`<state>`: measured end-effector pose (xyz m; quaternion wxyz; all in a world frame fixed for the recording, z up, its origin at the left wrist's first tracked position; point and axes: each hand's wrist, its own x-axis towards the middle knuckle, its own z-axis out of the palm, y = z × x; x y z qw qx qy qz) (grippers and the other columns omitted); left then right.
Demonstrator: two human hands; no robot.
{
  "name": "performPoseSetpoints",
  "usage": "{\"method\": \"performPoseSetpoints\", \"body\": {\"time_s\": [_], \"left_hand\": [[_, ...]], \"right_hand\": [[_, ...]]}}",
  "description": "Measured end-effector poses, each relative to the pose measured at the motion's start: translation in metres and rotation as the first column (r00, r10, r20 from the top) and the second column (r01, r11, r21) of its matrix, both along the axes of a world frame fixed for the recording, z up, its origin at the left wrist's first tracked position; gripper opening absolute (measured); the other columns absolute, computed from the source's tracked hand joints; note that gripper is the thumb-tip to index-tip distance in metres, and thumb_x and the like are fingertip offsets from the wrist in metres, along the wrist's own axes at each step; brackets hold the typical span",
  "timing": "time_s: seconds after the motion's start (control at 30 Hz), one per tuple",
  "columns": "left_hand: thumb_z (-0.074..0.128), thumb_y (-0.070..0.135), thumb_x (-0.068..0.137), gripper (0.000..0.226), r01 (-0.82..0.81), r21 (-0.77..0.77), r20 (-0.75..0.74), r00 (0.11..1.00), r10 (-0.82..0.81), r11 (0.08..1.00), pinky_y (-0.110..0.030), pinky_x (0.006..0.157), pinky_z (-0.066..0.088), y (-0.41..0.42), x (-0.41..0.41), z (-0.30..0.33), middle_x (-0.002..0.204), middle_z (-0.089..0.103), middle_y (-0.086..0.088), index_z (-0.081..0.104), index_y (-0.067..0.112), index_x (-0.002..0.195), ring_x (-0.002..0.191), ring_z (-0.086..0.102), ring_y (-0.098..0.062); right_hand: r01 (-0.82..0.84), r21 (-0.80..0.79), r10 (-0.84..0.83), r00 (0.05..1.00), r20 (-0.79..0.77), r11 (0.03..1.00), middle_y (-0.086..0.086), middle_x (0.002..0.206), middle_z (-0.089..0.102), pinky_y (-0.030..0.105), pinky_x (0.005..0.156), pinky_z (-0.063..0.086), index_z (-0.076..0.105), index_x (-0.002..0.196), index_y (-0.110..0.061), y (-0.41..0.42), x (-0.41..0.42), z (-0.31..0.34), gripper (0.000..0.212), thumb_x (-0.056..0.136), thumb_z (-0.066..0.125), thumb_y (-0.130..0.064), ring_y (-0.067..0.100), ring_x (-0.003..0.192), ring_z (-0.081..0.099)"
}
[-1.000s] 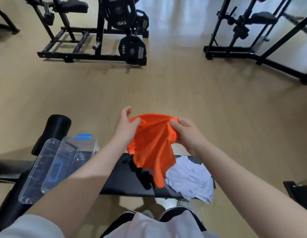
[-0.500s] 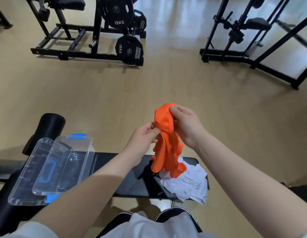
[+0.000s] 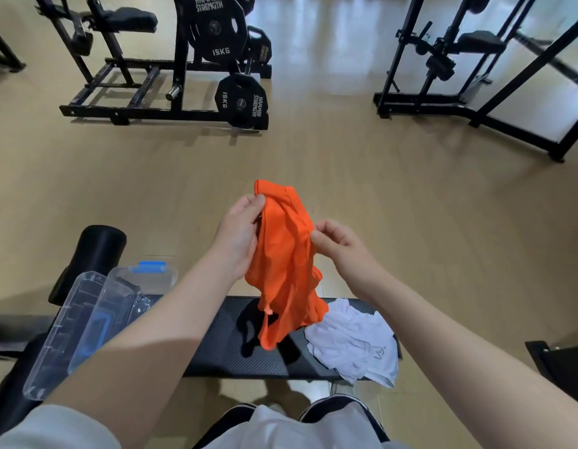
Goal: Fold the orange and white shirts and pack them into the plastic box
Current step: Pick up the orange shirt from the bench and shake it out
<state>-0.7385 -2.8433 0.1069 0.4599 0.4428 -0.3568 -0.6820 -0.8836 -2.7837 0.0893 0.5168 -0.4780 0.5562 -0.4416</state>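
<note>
The orange shirt (image 3: 286, 264) hangs bunched above the black bench (image 3: 222, 348), its lower end just over the pad. My left hand (image 3: 240, 231) grips its top left edge. My right hand (image 3: 341, 249) pinches its right edge a little lower. A crumpled white shirt (image 3: 357, 346) lies on the right end of the bench, partly over the edge. The clear plastic box (image 3: 125, 306) with blue latches sits on the left end of the bench, with its clear lid (image 3: 59, 332) leaning against its left side.
A black roller pad (image 3: 93, 254) sticks up at the bench's left end. A rack with 15 kg plates (image 3: 216, 59) stands far left, a black machine frame (image 3: 459, 76) far right. Wooden floor (image 3: 410, 205) lies between. A black object (image 3: 559, 361) sits at the right edge.
The shirt went from spread between both hands to bunched. My left hand has moved up and taken the top edge; my right hand has dropped from the top to the right side.
</note>
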Motion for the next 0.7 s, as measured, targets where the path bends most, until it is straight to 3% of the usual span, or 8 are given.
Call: {"method": "performPoseSetpoints", "body": {"time_s": [0.13,0.23,0.33,0.4,0.47,0.53,0.63,0.7], "left_hand": [[0.042,0.013,0.096,0.010,0.022,-0.104,0.335,0.942,0.014,0.994,-0.017,0.063,0.038,0.006,0.003,-0.015,0.082,0.055,0.006,0.047,0.021,0.094,0.072,0.048,-0.005],[0.042,0.016,0.097,0.015,0.175,-0.147,0.292,0.948,-0.127,0.974,-0.014,0.062,0.040,0.027,-0.002,-0.021,0.076,0.057,0.008,0.052,0.022,0.088,0.066,0.051,-0.001],[0.063,0.018,0.086,0.010,0.343,-0.185,0.325,0.906,-0.271,0.921,-0.012,0.066,0.049,0.044,-0.007,-0.032,0.076,0.064,0.014,0.056,0.026,0.087,0.066,0.060,0.004],[0.065,0.029,0.077,0.013,0.305,-0.230,0.384,0.901,-0.201,0.924,-0.028,0.078,0.052,0.049,-0.009,-0.038,0.083,0.067,0.011,0.059,0.031,0.088,0.077,0.064,-0.007],[0.059,0.023,0.084,0.011,0.194,-0.260,0.424,0.903,-0.069,0.946,-0.037,0.072,0.049,0.048,-0.009,-0.040,0.077,0.066,0.010,0.061,0.034,0.084,0.068,0.061,-0.012],[0.054,0.012,0.090,0.023,0.132,-0.279,0.494,0.869,0.024,0.951,-0.035,0.070,0.048,0.045,-0.007,-0.044,0.074,0.064,0.010,0.060,0.033,0.082,0.065,0.059,-0.012],[0.054,0.010,0.089,0.025,0.124,-0.249,0.561,0.827,0.039,0.960,-0.031,0.073,0.047,0.045,-0.009,-0.053,0.075,0.065,0.006,0.059,0.031,0.078,0.069,0.059,-0.014],[0.054,0.009,0.088,0.027,0.153,-0.242,0.656,0.754,0.045,0.958,-0.021,0.063,0.045,0.047,-0.014,-0.057,0.069,0.062,0.007,0.057,0.031,0.074,0.062,0.057,-0.007]], "right_hand": [[0.112,-0.003,-0.110,0.979,0.174,0.994,-0.015,0.053,0.054,0.024,0.060,0.040,0.050,0.080,-0.017,-0.009,0.009,0.012,0.024,0.100,0.037,-0.015,0.003,0.051,0.047],[0.140,0.084,-0.161,0.930,0.331,0.987,-0.004,0.063,0.062,0.023,0.057,0.046,0.053,0.084,-0.015,-0.014,0.013,0.021,0.024,0.100,0.036,-0.019,0.009,0.055,0.055],[0.136,0.132,-0.183,0.863,0.471,0.982,0.004,0.063,0.061,0.022,0.053,0.051,0.056,0.080,-0.012,-0.017,0.012,0.030,0.027,0.099,0.038,-0.018,0.013,0.053,0.057],[0.120,0.151,-0.184,0.823,0.537,0.981,0.005,0.058,0.066,0.022,0.053,0.054,0.058,0.080,-0.011,-0.016,0.007,0.039,0.030,0.099,0.037,-0.020,0.012,0.051,0.062],[0.116,0.158,-0.188,0.787,0.587,0.981,0.006,0.057,0.069,0.023,0.054,0.056,0.058,0.081,-0.011,-0.015,-0.002,0.047,0.031,0.099,0.035,-0.023,0.012,0.050,0.065],[0.118,0.158,-0.193,0.734,0.651,0.980,0.006,0.058,0.069,0.020,0.053,0.055,0.057,0.086,-0.012,-0.013,-0.014,0.053,0.029,0.100,0.034,-0.025,0.011,0.050,0.066],[0.149,0.154,-0.214,0.609,0.764,0.977,0.006,0.065,0.071,0.019,0.053,0.055,0.052,0.104,-0.017,-0.007,-0.039,0.059,0.014,0.097,0.042,-0.024,0.010,0.056,0.068],[0.201,0.125,-0.222,0.582,0.782,0.971,0.004,0.070,0.072,0.018,0.055,0.055,0.047,0.115,-0.020,0.001,-0.060,0.061,0.022,0.094,0.046,-0.012,0.009,0.060,0.069]]}}
